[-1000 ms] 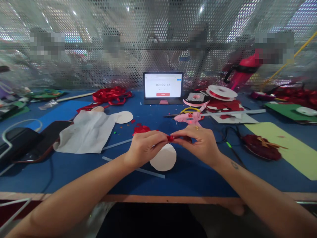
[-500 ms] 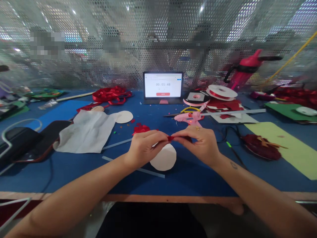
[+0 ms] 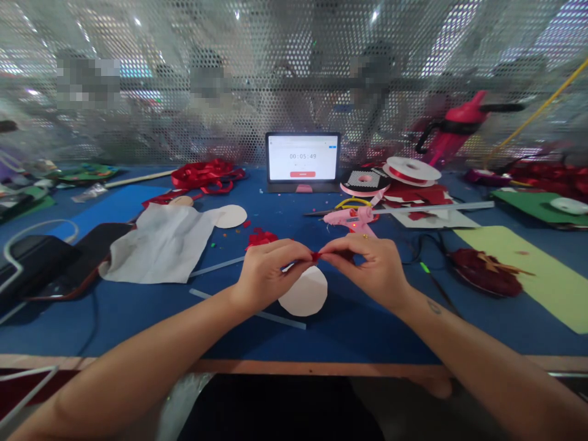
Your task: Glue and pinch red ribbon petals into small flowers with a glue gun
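The person's left hand (image 3: 271, 274) and right hand (image 3: 370, 271) are meeting just above the white paper disc (image 3: 307, 292), with both grips narrow, pinching a small red scrap (image 3: 315, 256) between thumbs and fingertips. The scrap is too small to tell whether it is ribbon or fabric, and it is sitting directly over the disc's upper edge.

A pink hot glue gun (image 3: 351, 215) is lying beyond the disc, near the right hand, and a cluster of red scraps (image 3: 261, 239) is sitting just beyond the left hand. A clear glue stick (image 3: 215, 267) is lying to the disc's left, and a second one (image 3: 229, 302) is running to just below it. Farther left of the disc, a white fabric sheet (image 3: 156, 245) is resting on the blue surface (image 3: 138, 331). Far beyond the disc, a tablet (image 3: 302, 157) is showing a timer, with a tangle of red ribbon (image 3: 206, 174) to its left and a ribbon spool (image 3: 407, 170) to its right.
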A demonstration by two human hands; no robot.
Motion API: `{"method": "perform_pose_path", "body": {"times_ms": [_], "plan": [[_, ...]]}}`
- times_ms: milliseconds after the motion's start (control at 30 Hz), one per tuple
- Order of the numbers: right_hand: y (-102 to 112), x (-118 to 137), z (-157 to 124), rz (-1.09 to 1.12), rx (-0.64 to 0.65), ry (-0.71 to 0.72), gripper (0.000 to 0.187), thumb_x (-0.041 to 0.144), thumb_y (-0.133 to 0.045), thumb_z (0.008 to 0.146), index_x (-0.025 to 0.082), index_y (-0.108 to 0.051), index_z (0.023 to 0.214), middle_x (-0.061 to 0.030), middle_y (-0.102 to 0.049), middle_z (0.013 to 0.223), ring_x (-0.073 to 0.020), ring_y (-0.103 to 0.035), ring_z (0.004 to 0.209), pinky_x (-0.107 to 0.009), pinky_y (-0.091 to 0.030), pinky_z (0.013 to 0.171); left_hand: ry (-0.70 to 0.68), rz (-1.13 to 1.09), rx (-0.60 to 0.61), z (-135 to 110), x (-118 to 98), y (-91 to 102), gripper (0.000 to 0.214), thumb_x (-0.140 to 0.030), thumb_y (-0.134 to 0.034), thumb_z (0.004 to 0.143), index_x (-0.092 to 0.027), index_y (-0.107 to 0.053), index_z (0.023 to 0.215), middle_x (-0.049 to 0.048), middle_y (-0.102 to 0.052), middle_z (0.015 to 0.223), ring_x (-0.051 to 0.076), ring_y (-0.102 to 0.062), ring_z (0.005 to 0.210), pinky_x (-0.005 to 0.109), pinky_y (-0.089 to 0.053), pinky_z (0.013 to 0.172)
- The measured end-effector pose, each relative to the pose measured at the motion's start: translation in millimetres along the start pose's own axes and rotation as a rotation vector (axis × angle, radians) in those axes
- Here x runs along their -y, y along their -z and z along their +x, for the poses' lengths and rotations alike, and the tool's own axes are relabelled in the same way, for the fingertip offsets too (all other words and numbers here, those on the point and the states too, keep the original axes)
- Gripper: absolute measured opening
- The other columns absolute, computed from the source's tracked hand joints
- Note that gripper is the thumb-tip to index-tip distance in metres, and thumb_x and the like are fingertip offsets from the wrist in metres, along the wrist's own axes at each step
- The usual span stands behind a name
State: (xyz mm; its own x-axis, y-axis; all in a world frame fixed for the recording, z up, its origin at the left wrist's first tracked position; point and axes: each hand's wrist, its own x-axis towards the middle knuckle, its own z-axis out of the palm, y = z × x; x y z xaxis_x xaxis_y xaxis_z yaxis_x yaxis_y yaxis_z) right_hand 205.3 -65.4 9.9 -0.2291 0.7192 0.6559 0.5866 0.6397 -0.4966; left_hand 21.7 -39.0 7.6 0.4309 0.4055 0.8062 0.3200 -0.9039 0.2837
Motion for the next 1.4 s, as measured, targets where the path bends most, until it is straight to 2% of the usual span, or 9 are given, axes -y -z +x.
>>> {"method": "perform_pose_path", "body": {"times_ms": [333,633,1400], "plan": [[-0.6,-1.3,-0.6,-0.044,0.005,0.059,0.005,0.019,-0.060,0.080,0.017,-0.065,0.078,0.0005,-0.066,0.068,-0.0092,-0.054,0.054,-0.022,-0.044,0.055,0.035,0.027,-0.006,0.2,-1.6,0.5,0.007,-0.012,-0.061,0.076,-0.017,-0.062,0.071,-0.0013,-0.068,0.067,0.008,-0.063,0.062,0.015,-0.049,0.059],[-0.9,0.5,-0.7,-0.115,-0.013,0.158,0.008,0.019,-0.057,0.083,0.020,-0.063,0.079,0.0012,-0.067,0.066,-0.0099,-0.055,0.055,-0.023,-0.044,0.058,-0.004,0.023,0.031,-1.8,-0.4,0.0,0.010,-0.009,-0.058,0.078,-0.016,-0.062,0.073,-0.0005,-0.068,0.068,0.008,-0.064,0.063,0.015,-0.049,0.060],[-1.5,2.4,-1.8,-0.113,-0.003,0.161,0.007,0.017,-0.057,0.081,0.020,-0.062,0.077,0.0030,-0.060,0.058,-0.0089,-0.050,0.051,-0.021,-0.042,0.055,-0.025,0.090,0.004,-3.3,-2.1,-1.3,0.012,-0.008,-0.055,0.076,-0.018,-0.057,0.070,-0.0024,-0.068,0.068,0.007,-0.062,0.060,0.015,-0.048,0.058]]}}
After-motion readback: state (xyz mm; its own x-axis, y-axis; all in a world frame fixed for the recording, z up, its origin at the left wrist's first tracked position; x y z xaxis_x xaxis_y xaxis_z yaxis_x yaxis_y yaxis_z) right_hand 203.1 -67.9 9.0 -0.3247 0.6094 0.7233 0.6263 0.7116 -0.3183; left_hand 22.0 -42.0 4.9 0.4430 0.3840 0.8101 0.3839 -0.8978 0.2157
